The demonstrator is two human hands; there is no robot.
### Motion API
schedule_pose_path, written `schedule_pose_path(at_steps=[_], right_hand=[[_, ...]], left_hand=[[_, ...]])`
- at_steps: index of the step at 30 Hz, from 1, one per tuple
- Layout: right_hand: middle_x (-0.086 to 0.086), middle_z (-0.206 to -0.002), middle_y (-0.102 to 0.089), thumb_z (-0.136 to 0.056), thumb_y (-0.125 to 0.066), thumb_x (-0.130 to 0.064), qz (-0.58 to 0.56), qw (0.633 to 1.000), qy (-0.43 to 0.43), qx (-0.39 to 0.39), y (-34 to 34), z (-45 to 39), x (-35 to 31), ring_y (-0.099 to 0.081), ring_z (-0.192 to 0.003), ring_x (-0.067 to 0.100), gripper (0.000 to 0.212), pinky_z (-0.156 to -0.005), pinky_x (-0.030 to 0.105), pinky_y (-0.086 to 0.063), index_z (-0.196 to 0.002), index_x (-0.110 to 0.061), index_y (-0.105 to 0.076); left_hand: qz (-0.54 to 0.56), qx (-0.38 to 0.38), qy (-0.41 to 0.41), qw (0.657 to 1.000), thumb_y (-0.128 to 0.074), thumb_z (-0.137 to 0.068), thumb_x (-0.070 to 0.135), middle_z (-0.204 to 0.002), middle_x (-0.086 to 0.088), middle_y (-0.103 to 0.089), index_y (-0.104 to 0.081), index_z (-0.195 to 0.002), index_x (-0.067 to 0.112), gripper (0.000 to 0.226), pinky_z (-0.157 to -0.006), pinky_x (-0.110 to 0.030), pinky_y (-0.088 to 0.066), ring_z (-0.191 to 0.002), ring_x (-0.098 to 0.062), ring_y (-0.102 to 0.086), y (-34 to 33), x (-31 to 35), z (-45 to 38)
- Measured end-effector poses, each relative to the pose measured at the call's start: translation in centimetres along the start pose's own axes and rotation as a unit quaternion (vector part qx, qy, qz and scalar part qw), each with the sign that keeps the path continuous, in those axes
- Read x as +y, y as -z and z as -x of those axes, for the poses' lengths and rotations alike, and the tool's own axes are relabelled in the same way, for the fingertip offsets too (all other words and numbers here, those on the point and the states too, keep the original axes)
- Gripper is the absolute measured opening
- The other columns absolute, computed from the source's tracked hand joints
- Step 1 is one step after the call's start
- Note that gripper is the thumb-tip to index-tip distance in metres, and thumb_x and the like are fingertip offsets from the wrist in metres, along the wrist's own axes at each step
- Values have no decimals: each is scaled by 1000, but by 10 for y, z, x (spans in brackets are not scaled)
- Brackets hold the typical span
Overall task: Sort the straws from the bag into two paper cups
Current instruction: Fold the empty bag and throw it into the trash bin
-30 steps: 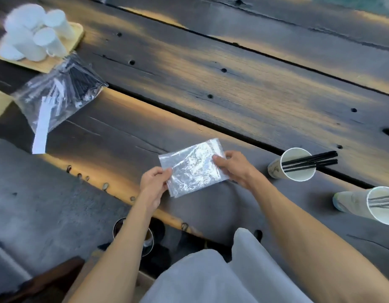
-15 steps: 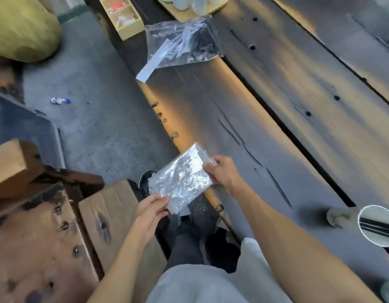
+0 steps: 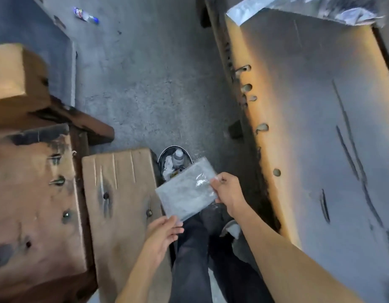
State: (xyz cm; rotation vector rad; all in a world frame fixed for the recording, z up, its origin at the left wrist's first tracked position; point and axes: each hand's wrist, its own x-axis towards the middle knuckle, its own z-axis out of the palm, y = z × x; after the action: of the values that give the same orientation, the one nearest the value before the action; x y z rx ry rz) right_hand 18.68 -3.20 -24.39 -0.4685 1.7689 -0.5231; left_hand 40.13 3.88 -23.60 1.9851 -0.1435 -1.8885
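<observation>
A flat, clear plastic bag point(image 3: 185, 190) with nothing visible inside hangs off the table's edge, over my lap and just in front of a small waste bin point(image 3: 175, 159) on the floor. My right hand point(image 3: 226, 192) pinches its far right edge. My left hand point(image 3: 165, 231) holds its near corner with the fingertips. A second clear bag point(image 3: 307, 8) lies at the table's top edge, cut off by the frame. The two paper cups and the straws are out of view.
The wooden table point(image 3: 320, 127) runs along the right. Wooden benches or blocks point(image 3: 119, 193) stand on my left on the concrete floor. The bin holds a plastic bottle point(image 3: 178, 158) and crumpled paper. A small bottle point(image 3: 86, 16) lies on the floor far off.
My view has swung left and down, away from the cups. Both hands have carried the clear bag off the table to just above the waste bin.
</observation>
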Motion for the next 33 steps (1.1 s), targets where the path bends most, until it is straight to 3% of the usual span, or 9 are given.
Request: schedule_pose_path(at_steps=[4,9,12,17,21,25,28,31,33], right_hand=[[10,-77,-61,-97,-56,-3,-23,999,-47,10,-23,-66,30,-58,-65,19,18,-50,23,-52,-79,-8,-58],[11,-77,-65,-92,-58,0,42,996,-42,65,-47,-143,64,-60,-52,18,27,-52,27,-53,-70,-15,-60],[9,-80,-68,-92,-59,0,106,990,-25,89,-60,-176,79,-62,-49,16,25,-54,33,-59,-72,-15,-61],[8,-85,-69,-92,-57,2,164,983,5,84,-80,-216,89,-63,-48,15,28,-49,29,-58,-71,-16,-62],[8,-86,-71,-92,-57,2,184,981,16,65,-96,-239,87,-68,-56,19,20,-59,40,-63,-78,-10,-66],[10,-87,-73,-93,-59,-2,207,977,29,43,-111,-249,78,-66,-55,18,22,-51,28,-59,-75,-14,-62],[11,-86,-73,-90,-61,-5,224,973,40,35,-117,-248,73,-71,-75,28,27,-75,40,-61,-69,-21,-57],[6,-90,-68,-90,-61,-8,243,968,45,38,-113,-235,64,-64,-84,23,19,-77,23,-47,-75,-19,-59],[7,-92,-69,-89,-61,-11,226,972,50,47,-107,-224,53,-63,-83,23,12,-79,27,-51,-81,-18,-62]], left_hand=[[49,49,25,997,-68,-92,8,-65,-9,-71,-67,-94,-3,11,-44,-17,-45,-45,-10,-60,-5,-15,-76],[175,50,76,980,-61,-95,1,-66,-8,-59,-63,-82,1,13,-46,-15,-47,-58,-14,-51,-13,-33,-158],[202,71,100,972,-58,-96,0,-70,-10,-56,-63,-85,1,12,-45,-15,-47,-58,-14,-51,-21,-45,-192],[235,110,128,957,-57,-97,0,-73,-11,-56,-61,-95,1,5,-40,-15,-47,-58,-16,-50,-34,-59,-227],[274,116,138,945,-54,-100,4,-73,-11,-56,-58,-90,5,11,-40,-16,-46,-56,-16,-50,-38,-64,-249],[306,132,141,932,-55,-100,9,-77,-11,-58,-59,-100,3,7,-44,-18,-52,-64,-17,-55,-37,-65,-259],[245,114,169,948,-60,-99,24,-90,-17,-64,-61,-107,-2,27,-60,-27,-58,-79,-23,-64,-33,-66,-255],[114,116,152,975,-59,-99,32,-89,-20,-67,-59,-108,1,33,-59,-32,-59,-75,-29,-66,-36,-55,-241],[55,117,84,988,-58,-100,31,-84,-15,-65,-58,-110,4,29,-55,-29,-58,-69,-26,-62,-40,-42,-228]])
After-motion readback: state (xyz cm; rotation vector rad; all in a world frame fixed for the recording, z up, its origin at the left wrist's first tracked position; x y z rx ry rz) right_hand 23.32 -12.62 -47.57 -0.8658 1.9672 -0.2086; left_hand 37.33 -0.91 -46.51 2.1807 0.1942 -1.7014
